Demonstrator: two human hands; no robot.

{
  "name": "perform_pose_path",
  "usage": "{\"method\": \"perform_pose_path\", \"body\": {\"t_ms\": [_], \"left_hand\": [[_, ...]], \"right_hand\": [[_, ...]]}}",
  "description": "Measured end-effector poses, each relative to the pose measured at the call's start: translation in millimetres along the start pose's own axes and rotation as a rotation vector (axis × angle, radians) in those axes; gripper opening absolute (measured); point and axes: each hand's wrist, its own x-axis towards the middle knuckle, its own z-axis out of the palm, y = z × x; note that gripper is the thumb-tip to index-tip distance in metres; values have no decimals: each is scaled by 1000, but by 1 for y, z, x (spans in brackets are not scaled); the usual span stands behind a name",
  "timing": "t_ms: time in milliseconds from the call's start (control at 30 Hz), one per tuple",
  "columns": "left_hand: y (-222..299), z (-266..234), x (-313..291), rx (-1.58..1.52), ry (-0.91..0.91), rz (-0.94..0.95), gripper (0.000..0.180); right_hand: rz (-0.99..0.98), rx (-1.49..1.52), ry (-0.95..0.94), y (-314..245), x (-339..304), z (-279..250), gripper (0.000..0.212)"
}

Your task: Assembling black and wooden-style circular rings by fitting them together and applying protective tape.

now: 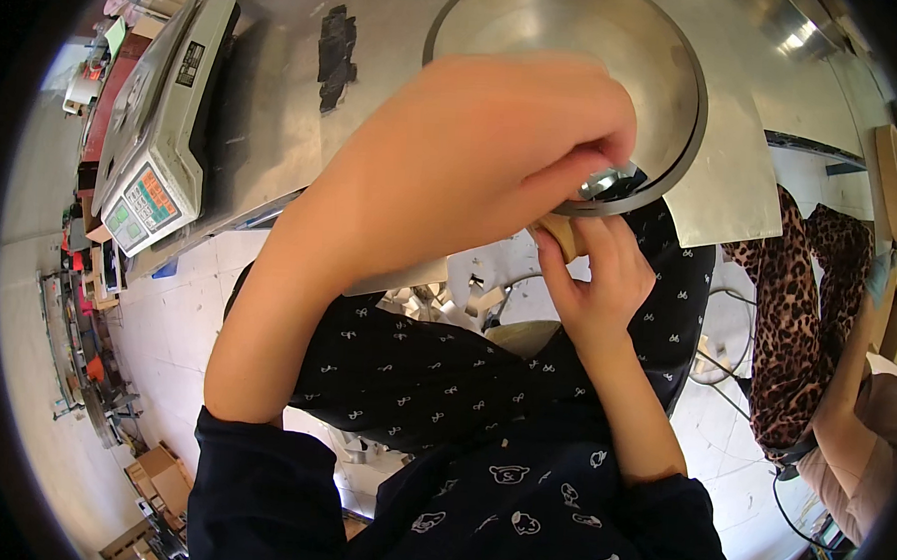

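Observation:
A large round metal bowl (693, 100) with a dark rim rests at the near edge of the metal table. My left hand (545, 124) reaches across the bowl's near side, its fingers curled down. A small shiny metal piece (603, 181) shows just under those fingers, against the inside of the near rim; part of it is hidden by the hand. Below the rim, my right hand (611, 277) is closed around a tan, wood-coloured piece (563, 235). Only one end of that piece shows between thumb and fingers.
On the left of the table (277, 92) stands a digital scale (152, 182). A black tape patch (336, 58) sticks to the tabletop. Metal offcuts (437, 305) lie below my hands. Another person in leopard-print clothing (789, 325) is at the right.

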Motion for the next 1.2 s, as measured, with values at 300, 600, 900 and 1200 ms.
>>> {"method": "perform_pose_path", "body": {"t_ms": [300,600,900,1200], "left_hand": [[0,10,-6,-144,142,-75,20],[4,6,-17,-110,55,81,26],[9,13,-21,-194,132,4,28],[7,15,-23,-65,124,-46,22]], "right_hand": [[0,-23,21,-3,3,2,37],[-41,11,6,-5,2,-8,45],[-22,42,-1,-7,1,-9,45],[-48,57,9,-7,-2,-12,46]]}}
